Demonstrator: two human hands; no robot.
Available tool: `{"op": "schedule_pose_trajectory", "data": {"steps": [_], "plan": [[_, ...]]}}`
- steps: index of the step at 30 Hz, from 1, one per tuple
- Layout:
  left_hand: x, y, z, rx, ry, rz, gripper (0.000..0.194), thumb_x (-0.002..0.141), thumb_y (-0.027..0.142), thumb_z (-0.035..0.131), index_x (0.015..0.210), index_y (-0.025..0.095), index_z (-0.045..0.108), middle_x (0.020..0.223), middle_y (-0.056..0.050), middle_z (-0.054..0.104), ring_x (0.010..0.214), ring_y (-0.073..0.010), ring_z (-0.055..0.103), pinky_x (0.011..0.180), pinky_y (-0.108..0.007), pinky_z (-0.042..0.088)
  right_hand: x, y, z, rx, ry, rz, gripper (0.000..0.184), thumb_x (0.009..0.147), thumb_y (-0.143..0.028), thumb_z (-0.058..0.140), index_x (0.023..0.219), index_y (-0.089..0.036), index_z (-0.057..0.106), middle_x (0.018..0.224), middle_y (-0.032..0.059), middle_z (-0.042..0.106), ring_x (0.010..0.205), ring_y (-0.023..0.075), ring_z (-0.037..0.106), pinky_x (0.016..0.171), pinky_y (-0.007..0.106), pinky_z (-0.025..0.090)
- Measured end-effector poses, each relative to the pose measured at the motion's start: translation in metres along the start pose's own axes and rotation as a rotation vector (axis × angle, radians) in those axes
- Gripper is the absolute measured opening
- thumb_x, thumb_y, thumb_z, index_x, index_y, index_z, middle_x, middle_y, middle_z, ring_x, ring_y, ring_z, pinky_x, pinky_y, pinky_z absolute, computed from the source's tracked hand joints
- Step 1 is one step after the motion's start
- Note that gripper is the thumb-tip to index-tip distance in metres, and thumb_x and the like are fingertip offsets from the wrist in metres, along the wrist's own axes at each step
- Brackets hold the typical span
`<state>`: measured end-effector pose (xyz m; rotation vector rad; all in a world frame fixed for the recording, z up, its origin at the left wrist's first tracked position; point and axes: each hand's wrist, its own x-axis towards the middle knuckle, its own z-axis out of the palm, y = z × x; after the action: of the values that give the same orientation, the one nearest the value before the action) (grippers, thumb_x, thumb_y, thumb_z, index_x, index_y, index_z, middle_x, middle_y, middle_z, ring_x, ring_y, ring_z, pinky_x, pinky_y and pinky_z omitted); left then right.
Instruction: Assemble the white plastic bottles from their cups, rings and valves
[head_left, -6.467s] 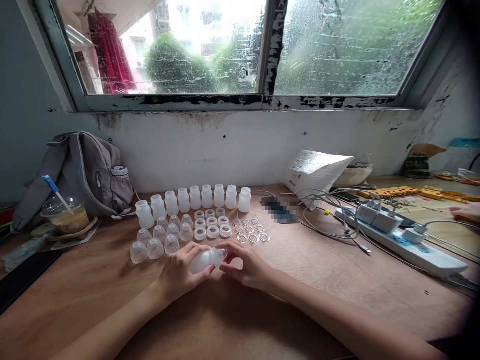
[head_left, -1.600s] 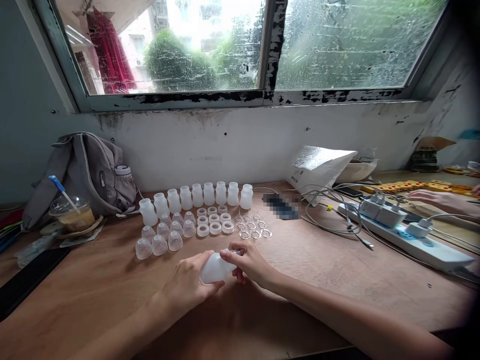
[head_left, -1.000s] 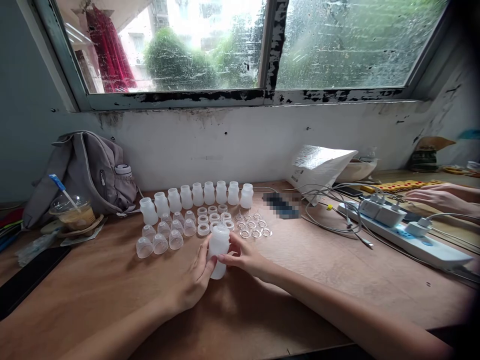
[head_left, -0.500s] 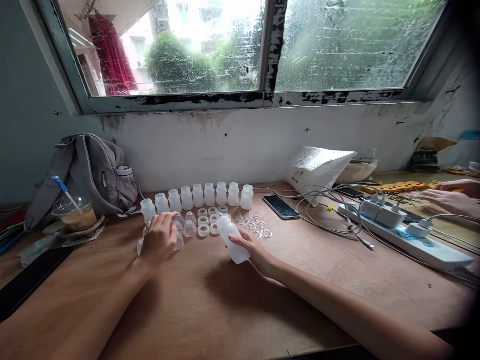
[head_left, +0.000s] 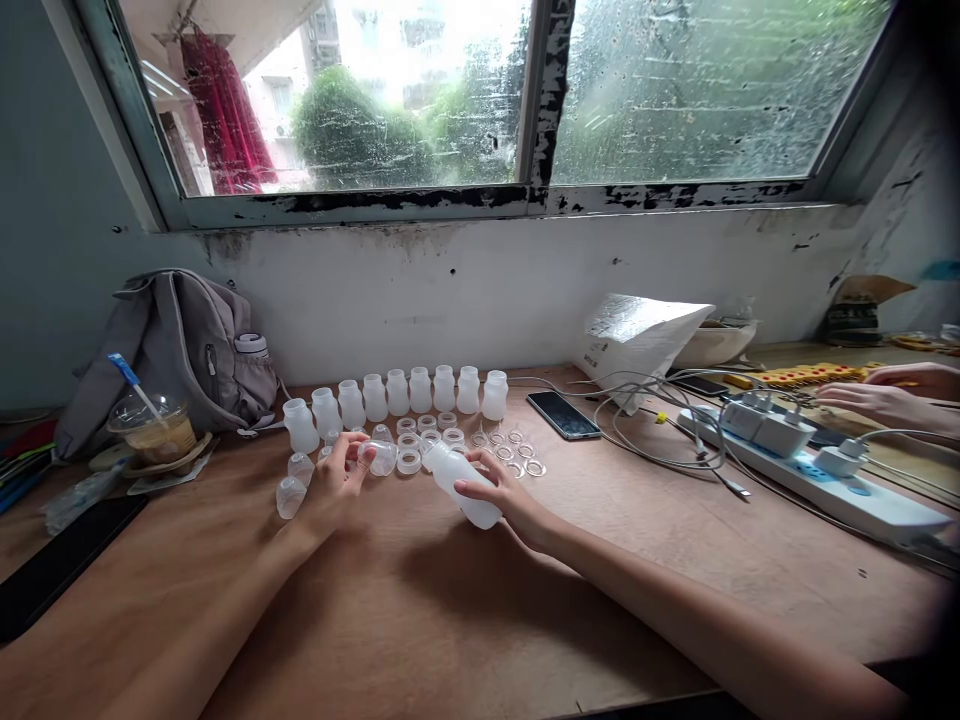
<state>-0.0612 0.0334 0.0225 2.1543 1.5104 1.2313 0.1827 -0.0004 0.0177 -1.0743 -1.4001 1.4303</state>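
My right hand [head_left: 517, 505] is closed round a frosted baby bottle [head_left: 478, 505], tilted with its top toward the left above the table. My left hand [head_left: 339, 482], left of the bottle, pinches a clear dome cap [head_left: 379, 458] on its side. Other clear caps [head_left: 291, 497] stand on the table around and behind this hand, some of them hidden by it. Behind them is a row of open frosted bottles [head_left: 397, 394]. White collar rings [head_left: 409, 462] lie in rows behind the held bottle, and clear round pieces with thin rims [head_left: 534, 467] lie right of them.
A phone [head_left: 564, 415], tangled cables [head_left: 622, 440] and a power strip [head_left: 817, 470] lie to the right. At left are a drink cup [head_left: 154, 435], a grey backpack [head_left: 176, 350] and a black flat object [head_left: 64, 560]. Another person's hands [head_left: 877, 395] are at far right.
My left hand has let go of the bottle, reached left to the caps and now has one, drawn to the right. My right hand has tilted the bottle leftward.
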Motion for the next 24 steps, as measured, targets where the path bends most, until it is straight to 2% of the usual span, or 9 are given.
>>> {"op": "schedule_pose_trajectory", "data": {"steps": [2,4,9,16,24], "plan": [[-0.001,0.007,0.0,-0.248,-0.011,-0.091,0.035,0.086,0.045,0.034,0.108,0.02,0.045,0.092,-0.005,0.062,0.076,-0.0167,0.059,0.068,-0.029,0.046,0.0,-0.003,-0.001,-0.038,0.002,-0.014,0.04,0.065,-0.042,0.065,0.095,-0.024,0.046,0.09,0.001,0.056,0.072,0.0153,0.053,0.053,0.023,0.039],[-0.002,0.013,-0.001,-0.355,0.0,-0.132,0.038,0.086,0.047,0.033,0.11,0.02,0.045,0.09,-0.004,0.062,0.072,-0.015,0.058,0.067,-0.028,0.047,0.0,-0.005,-0.002,-0.082,0.008,-0.041,0.039,0.063,-0.041,0.066,0.093,-0.023,0.049,0.088,0.0007,0.057,0.074,0.0161,0.053,0.056,0.024,0.039],[-0.008,0.021,0.004,-0.423,-0.054,-0.122,0.04,0.084,0.05,0.036,0.103,0.02,0.054,0.087,-0.003,0.062,0.073,-0.0147,0.058,0.067,-0.026,0.048,0.001,-0.001,-0.002,-0.183,-0.022,-0.12,0.035,0.062,-0.038,0.067,0.091,-0.021,0.056,0.087,0.0009,0.058,0.076,0.0169,0.053,0.058,0.024,0.04],[-0.021,0.027,0.017,-0.509,-0.19,-0.099,0.038,0.082,0.046,0.043,0.104,0.017,0.054,0.081,-0.002,0.062,0.073,-0.0147,0.058,0.068,-0.027,0.048,-0.004,-0.001,0.001,-0.302,-0.071,-0.196,0.035,0.063,-0.036,0.069,0.093,-0.02,0.06,0.086,0.0012,0.059,0.077,0.0171,0.054,0.062,0.025,0.042],[-0.028,0.032,0.017,-0.526,-0.18,-0.097,0.029,0.082,0.042,0.045,0.096,0.018,0.054,0.074,0.0,0.061,0.071,-0.0137,0.058,0.066,-0.025,0.047,-0.009,-0.004,0.002,-0.305,-0.092,-0.249,0.035,0.064,-0.035,0.07,0.094,-0.019,0.061,0.092,0.0023,0.061,0.081,0.0182,0.054,0.067,0.026,0.042]]}}
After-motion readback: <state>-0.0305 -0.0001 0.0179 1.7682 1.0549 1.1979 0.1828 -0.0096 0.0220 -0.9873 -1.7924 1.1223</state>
